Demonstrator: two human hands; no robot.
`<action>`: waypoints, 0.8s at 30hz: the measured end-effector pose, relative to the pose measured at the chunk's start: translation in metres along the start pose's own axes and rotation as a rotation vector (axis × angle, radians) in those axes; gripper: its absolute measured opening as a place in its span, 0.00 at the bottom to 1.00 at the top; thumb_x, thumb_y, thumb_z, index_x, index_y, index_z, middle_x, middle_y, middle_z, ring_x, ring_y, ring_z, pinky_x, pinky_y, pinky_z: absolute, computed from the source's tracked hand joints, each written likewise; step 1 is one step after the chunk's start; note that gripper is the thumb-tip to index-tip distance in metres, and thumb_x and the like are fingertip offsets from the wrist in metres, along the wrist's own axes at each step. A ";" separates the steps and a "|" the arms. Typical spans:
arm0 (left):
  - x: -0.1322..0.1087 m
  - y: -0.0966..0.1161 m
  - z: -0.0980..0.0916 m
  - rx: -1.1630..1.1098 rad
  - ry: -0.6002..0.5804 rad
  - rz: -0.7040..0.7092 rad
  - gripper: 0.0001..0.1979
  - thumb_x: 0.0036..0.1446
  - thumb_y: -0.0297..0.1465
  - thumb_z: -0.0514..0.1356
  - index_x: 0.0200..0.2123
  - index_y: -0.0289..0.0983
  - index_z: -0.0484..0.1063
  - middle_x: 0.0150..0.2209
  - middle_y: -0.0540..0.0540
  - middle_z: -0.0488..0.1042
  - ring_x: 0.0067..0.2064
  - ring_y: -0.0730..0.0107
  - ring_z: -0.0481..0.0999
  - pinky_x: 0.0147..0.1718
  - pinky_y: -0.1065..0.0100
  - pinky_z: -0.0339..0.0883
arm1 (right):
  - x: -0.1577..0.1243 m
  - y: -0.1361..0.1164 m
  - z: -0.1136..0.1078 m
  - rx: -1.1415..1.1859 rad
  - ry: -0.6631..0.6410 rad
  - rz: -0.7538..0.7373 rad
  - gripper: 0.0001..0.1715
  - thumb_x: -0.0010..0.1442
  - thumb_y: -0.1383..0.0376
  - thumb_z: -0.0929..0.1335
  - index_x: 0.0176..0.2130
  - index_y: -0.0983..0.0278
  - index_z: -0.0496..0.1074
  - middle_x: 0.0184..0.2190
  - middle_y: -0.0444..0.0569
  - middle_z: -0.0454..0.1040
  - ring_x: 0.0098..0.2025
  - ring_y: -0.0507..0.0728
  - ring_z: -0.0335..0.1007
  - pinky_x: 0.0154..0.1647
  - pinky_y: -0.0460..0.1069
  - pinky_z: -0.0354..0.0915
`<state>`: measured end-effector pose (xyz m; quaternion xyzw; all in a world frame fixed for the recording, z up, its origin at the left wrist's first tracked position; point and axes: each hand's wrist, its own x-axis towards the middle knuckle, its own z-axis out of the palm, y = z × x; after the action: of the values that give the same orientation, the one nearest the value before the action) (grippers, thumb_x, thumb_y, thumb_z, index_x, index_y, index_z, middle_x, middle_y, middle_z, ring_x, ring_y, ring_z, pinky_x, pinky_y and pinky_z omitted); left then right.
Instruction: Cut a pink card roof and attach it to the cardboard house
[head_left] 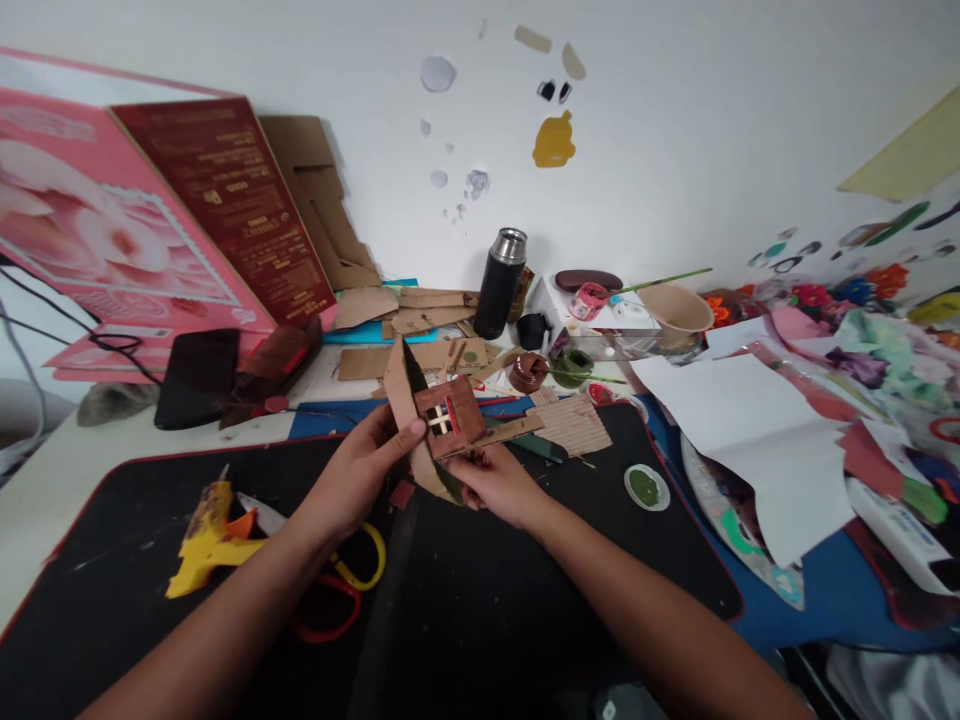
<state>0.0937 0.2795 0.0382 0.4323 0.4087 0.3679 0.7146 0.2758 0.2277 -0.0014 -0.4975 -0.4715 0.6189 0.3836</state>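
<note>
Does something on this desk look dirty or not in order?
The yellow glue gun, on the black mat, looks odd: brownish smears stain its barrel. The black flask behind the open paint jars also seems uncapped, so paint could splash in.

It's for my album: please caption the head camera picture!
Left hand and right hand hold a brown cardboard model with a cross-barred window above a black, red-edged mat.

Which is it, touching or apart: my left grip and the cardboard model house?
Touching: the head view shows the left grip with its thumb lying over the cardboard model house, on its tan panel.
</note>
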 end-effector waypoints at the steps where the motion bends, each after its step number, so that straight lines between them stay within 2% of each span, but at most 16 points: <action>1: -0.001 0.000 0.001 0.025 -0.003 0.031 0.32 0.52 0.48 0.76 0.54 0.37 0.77 0.55 0.38 0.82 0.53 0.49 0.82 0.54 0.56 0.75 | 0.000 0.000 0.001 -0.014 0.023 0.007 0.23 0.63 0.47 0.72 0.29 0.60 0.68 0.16 0.36 0.62 0.17 0.50 0.57 0.20 0.45 0.54; 5: -0.005 -0.001 0.003 0.079 -0.006 0.100 0.33 0.53 0.50 0.74 0.56 0.37 0.76 0.59 0.37 0.80 0.59 0.45 0.79 0.60 0.53 0.71 | 0.000 0.002 0.004 -0.020 0.113 0.027 0.21 0.63 0.47 0.72 0.30 0.60 0.70 0.17 0.38 0.63 0.18 0.51 0.57 0.21 0.46 0.57; 7: -0.007 0.000 0.005 0.101 0.002 0.119 0.33 0.53 0.50 0.74 0.56 0.38 0.76 0.59 0.37 0.80 0.59 0.45 0.79 0.59 0.53 0.71 | 0.000 0.002 0.005 -0.043 0.151 0.003 0.18 0.63 0.49 0.72 0.34 0.60 0.75 0.21 0.40 0.69 0.21 0.53 0.63 0.23 0.48 0.61; 9: -0.008 0.001 0.007 0.126 0.016 0.131 0.32 0.53 0.49 0.75 0.55 0.38 0.77 0.58 0.37 0.80 0.59 0.46 0.79 0.59 0.55 0.71 | 0.000 0.001 0.006 -0.079 0.190 -0.079 0.16 0.63 0.50 0.72 0.41 0.59 0.79 0.31 0.46 0.78 0.31 0.59 0.73 0.33 0.52 0.69; 11: -0.008 0.001 0.007 0.132 0.026 0.129 0.32 0.53 0.49 0.75 0.54 0.38 0.77 0.58 0.37 0.80 0.58 0.46 0.79 0.58 0.56 0.72 | 0.001 0.001 0.006 -0.087 0.206 -0.159 0.17 0.63 0.52 0.71 0.46 0.57 0.81 0.43 0.49 0.83 0.45 0.64 0.78 0.46 0.56 0.72; 13: -0.008 0.000 0.008 0.115 0.025 0.116 0.32 0.53 0.49 0.74 0.55 0.38 0.76 0.58 0.37 0.81 0.58 0.46 0.79 0.56 0.56 0.73 | 0.002 0.002 0.007 -0.070 0.194 -0.160 0.17 0.64 0.53 0.71 0.47 0.57 0.82 0.48 0.49 0.83 0.52 0.66 0.77 0.54 0.60 0.71; 16: -0.008 -0.002 0.008 0.098 0.023 0.104 0.32 0.54 0.50 0.74 0.55 0.37 0.76 0.57 0.37 0.81 0.57 0.46 0.79 0.55 0.56 0.73 | 0.003 0.004 0.008 -0.060 0.181 -0.112 0.16 0.65 0.53 0.71 0.45 0.59 0.82 0.49 0.49 0.84 0.54 0.68 0.78 0.59 0.63 0.69; 19: -0.008 -0.003 0.008 0.107 0.017 0.107 0.33 0.53 0.51 0.74 0.55 0.37 0.76 0.57 0.37 0.81 0.58 0.45 0.79 0.56 0.56 0.73 | 0.004 0.005 0.008 -0.063 0.176 -0.141 0.17 0.64 0.53 0.71 0.47 0.58 0.83 0.54 0.48 0.83 0.59 0.70 0.76 0.65 0.65 0.64; 22: -0.009 -0.003 0.007 0.122 0.018 0.111 0.32 0.54 0.50 0.74 0.55 0.38 0.77 0.57 0.38 0.81 0.58 0.47 0.79 0.57 0.56 0.72 | 0.005 0.004 0.008 -0.072 0.188 -0.173 0.20 0.63 0.52 0.72 0.51 0.56 0.82 0.57 0.48 0.82 0.62 0.70 0.74 0.68 0.66 0.61; 24: -0.009 -0.004 0.007 0.122 0.021 0.111 0.31 0.55 0.49 0.73 0.56 0.39 0.77 0.57 0.38 0.81 0.58 0.48 0.79 0.57 0.56 0.72 | 0.006 0.004 0.008 -0.074 0.191 -0.171 0.20 0.63 0.52 0.72 0.51 0.56 0.82 0.56 0.49 0.82 0.61 0.70 0.75 0.67 0.66 0.62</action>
<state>0.0971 0.2679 0.0392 0.4932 0.4132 0.3858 0.6612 0.2672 0.2304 -0.0064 -0.5258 -0.4963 0.5159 0.4594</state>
